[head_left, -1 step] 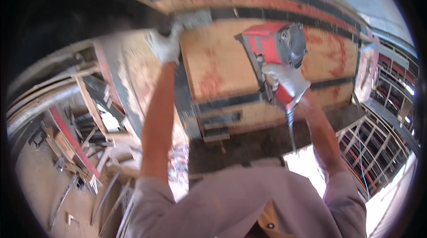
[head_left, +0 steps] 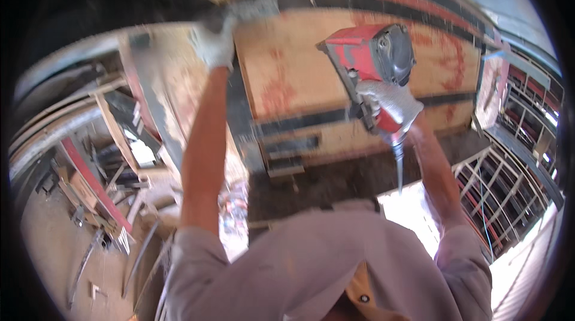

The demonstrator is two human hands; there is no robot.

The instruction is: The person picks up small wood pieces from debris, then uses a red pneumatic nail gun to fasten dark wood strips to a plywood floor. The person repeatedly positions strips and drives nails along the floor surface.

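Note:
My right hand [head_left: 392,102], in a whitish glove, is wrapped round the handle of a red and black nail gun [head_left: 362,51]. A hose fitting [head_left: 399,162] hangs from the handle's lower end. The tool is over a light wooden panel [head_left: 299,63] with dark strips and red smears. My left hand [head_left: 214,46], also gloved, is at the near edge of a large dark board [head_left: 120,3] on the upper left. Its fingers appear closed on that edge, though blur and shadow partly hide them. A grey plate-like patch [head_left: 254,8] lies just beyond.
Scrap wood and a red strip [head_left: 96,186] clutter the floor at the left. A rack of metal bars [head_left: 500,192] stands on the right. Below the panel runs a dark ledge [head_left: 323,171]. A short wooden piece [head_left: 286,171] sits at the panel's lower left.
The view has shifted slightly. My left hand and the board's edge appear a little further left; the nail gun, still in my right hand, appears slightly further right.

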